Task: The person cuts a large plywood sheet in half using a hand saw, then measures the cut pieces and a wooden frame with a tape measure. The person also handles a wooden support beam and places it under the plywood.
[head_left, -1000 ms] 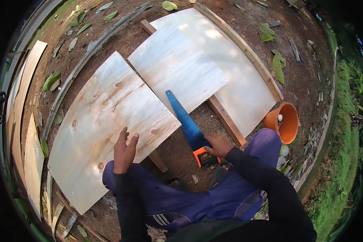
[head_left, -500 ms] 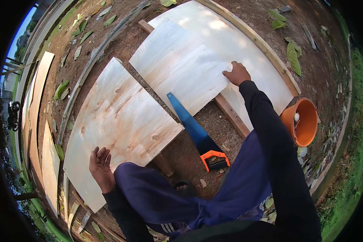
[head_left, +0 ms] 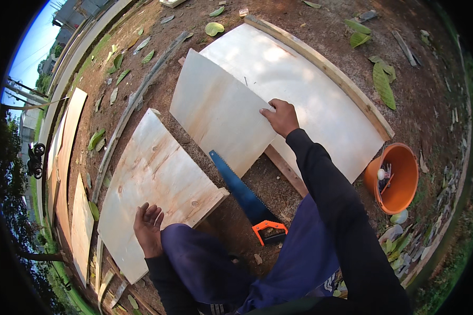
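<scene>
My right hand [head_left: 282,116] pinches the right edge of a smaller plywood piece [head_left: 218,107], which is tilted up on that side. Beneath and beyond it lies a larger pale plywood sheet [head_left: 310,97]. A knotty plywood panel [head_left: 150,170] rests to the left, separated from the smaller piece by a gap. Over that panel's near part, beside my knee, my left hand [head_left: 149,226] is held palm up with fingers loosely curled and nothing in it. A hand saw [head_left: 236,184] with a blue blade and orange-and-black handle lies on the soil between the boards.
At right, an orange bucket [head_left: 404,178] lies tipped, with small items inside. A timber strip [head_left: 320,60] runs along the far sheet's edge. A wooden support [head_left: 286,170] shows under the boards. Long planks [head_left: 68,142] lie far left; leaves [head_left: 382,86] are scattered over the soil.
The smaller plywood piece has been tilted up on its right side and shifted, as my right hand moved left with it. My left hand stays open by my knee. The view has shifted slightly.
</scene>
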`<state>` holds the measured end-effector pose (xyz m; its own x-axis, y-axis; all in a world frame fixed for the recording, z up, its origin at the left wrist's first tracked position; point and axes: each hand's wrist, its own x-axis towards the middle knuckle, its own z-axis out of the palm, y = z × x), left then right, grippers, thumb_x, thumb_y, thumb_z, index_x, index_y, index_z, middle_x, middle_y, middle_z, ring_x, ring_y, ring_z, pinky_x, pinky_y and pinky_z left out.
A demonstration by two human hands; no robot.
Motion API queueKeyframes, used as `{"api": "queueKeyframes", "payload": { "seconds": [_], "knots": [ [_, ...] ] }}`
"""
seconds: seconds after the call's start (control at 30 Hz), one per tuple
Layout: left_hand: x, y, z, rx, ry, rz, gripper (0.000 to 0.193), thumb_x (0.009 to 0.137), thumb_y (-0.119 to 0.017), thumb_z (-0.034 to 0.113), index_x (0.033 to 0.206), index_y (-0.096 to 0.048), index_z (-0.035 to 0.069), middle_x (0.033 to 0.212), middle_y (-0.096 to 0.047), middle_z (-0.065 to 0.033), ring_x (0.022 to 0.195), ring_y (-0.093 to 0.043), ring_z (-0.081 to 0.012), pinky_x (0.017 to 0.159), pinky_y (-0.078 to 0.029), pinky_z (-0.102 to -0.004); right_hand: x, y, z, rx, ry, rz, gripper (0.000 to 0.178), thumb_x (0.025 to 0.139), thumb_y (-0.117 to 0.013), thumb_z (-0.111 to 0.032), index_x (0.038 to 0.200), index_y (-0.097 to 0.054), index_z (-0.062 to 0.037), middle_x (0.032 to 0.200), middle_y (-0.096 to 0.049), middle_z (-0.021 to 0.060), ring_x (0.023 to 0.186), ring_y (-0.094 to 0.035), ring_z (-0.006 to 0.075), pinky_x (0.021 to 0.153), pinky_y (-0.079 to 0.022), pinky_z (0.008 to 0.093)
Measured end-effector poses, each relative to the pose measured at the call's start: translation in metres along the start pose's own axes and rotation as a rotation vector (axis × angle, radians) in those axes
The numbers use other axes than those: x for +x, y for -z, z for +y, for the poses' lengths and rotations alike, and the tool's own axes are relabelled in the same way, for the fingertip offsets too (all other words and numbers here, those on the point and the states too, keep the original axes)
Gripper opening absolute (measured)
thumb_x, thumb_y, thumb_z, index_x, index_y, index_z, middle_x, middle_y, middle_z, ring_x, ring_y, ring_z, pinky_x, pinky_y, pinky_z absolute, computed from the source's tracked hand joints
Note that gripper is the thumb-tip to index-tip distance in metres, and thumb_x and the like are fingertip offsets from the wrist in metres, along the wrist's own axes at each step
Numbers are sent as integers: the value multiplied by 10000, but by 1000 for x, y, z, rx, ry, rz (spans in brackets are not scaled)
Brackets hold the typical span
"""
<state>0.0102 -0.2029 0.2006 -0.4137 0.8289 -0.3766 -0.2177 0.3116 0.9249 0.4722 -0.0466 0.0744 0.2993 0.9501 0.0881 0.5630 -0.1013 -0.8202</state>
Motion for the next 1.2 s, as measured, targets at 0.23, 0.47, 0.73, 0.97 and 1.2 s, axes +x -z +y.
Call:
{"api": "queueKeyframes", "payload": {
  "seconds": [0.23,0.47,0.73,0.97,1.2],
  "knots": [
    [-7,-30,-3,78,-18,-120,431,1073,-556,361,1282,-592,-14,1056,-715,-133,1027,-698,-251,924,-565,-396,-5,47,-46,109,15,170,335,935,-703,-318,988,-747,10,892,-734,229,839,-711,406,784,-546,463],
    [-30,-51,-12,-8,4,-220,433,1086,-518,357,1288,-588,-20,1071,-718,-142,1024,-711,-258,918,-581,-396,29,86,24,159,-178,527,335,986,-690,-301,979,-749,29,828,-726,158,780,-682,279,771,-518,398],
    [-57,51,8,-402,134,-246,474,1102,-476,420,1247,-617,-10,1031,-705,-135,1011,-710,-289,1005,-577,-500,-13,89,159,851,-388,645,360,1065,-590,-222,1182,-679,107,1091,-730,131,962,-707,223,888,-564,356],
    [-53,229,-61,88,13,376,293,1079,-562,229,1238,-612,-12,953,-673,-91,834,-705,-197,732,-584,-330,-79,63,219,666,-521,548,433,1076,-540,-277,1256,-644,102,1214,-689,159,1057,-685,275,954,-548,383],
    [-43,270,-172,-315,311,541,540,1061,-541,422,1404,-490,7,1139,-647,-142,1001,-667,-264,847,-557,-461,-61,104,275,49,-397,249,352,1023,-572,-279,1202,-703,-4,1029,-692,94,955,-649,244,843,-544,424]
  ]
}}
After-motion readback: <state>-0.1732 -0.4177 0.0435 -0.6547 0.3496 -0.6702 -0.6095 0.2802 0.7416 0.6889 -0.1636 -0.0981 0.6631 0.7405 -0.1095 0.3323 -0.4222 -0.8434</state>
